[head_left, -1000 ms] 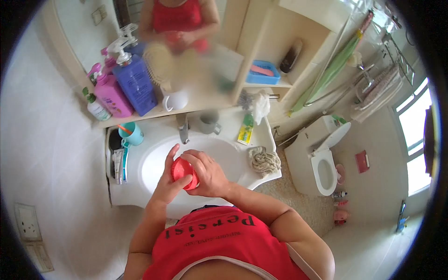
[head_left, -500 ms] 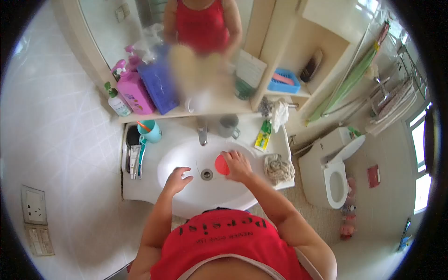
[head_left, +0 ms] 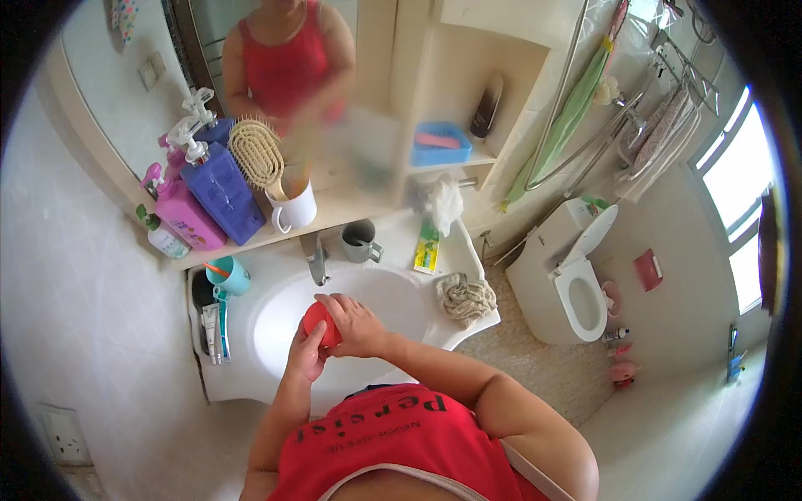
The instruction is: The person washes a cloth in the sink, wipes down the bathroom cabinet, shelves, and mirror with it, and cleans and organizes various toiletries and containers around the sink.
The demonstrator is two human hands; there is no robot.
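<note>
While hands [head_left: 330, 334] grip cup [head_left: 318, 321], shirt [head_left: 376, 422] reads "Persist".

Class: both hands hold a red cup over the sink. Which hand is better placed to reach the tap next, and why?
Probably the left hand: it is on the tap's side and only supports the red cup from below, while the right hand wraps over it.

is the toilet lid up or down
Up. The toilet lid leans back against the tank, leaving the seat and bowl opening exposed.
</note>
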